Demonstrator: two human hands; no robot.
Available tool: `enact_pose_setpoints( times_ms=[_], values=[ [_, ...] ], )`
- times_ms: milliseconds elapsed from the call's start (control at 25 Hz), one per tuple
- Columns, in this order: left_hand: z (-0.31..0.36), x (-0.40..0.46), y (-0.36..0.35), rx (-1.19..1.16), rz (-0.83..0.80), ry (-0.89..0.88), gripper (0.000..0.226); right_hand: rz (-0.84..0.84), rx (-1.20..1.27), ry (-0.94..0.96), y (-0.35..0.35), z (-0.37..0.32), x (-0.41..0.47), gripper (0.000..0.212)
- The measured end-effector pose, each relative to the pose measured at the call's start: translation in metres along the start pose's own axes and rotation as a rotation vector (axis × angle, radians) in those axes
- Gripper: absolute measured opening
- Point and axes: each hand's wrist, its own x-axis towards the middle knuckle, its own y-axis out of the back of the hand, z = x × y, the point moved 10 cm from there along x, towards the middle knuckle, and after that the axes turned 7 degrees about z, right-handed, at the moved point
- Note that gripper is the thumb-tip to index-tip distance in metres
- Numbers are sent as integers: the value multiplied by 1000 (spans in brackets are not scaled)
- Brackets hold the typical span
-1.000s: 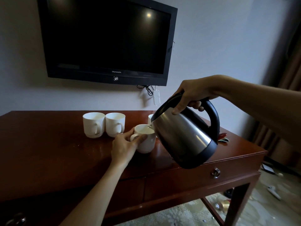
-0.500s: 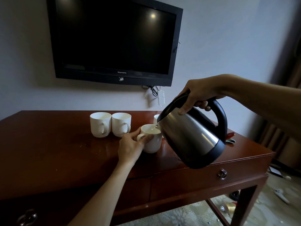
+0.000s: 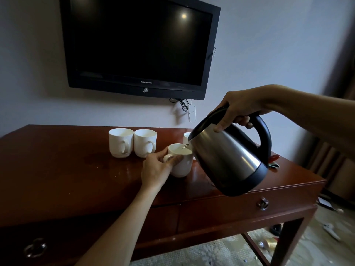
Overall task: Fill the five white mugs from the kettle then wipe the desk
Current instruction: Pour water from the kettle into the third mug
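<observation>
Pouring still — kettle [image 3: 228, 160] (mug [image 3: 182, 163] fuller).

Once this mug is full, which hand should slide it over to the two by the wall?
Left. The left hand already grips the mug by its handle; the right hand holds the tilted kettle.

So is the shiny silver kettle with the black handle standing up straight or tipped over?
Tipped. The silver steel kettle leans spout-down over the white mug, held off the desk by the right hand.
</observation>
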Motion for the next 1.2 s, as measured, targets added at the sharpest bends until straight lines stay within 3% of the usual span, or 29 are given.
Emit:
enact_pose_setpoints(
  times_ms=[280, 520, 800, 1200],
  values=[
    [2, -2, 2, 1, 12, 19, 106, -12, -4, 4, 0, 0, 1, 25],
    [0, 0, -1, -4, 7, 19, 96, -7, -21, 22, 4, 0, 5, 46],
    [-2, 3, 0, -27, 32, 9, 96, -25, -23, 21, 2, -3, 4, 29],
    [0, 2, -1, -46, 25, 14, 90, -24, -18, 9, 2, -5, 7, 31]
  ],
)
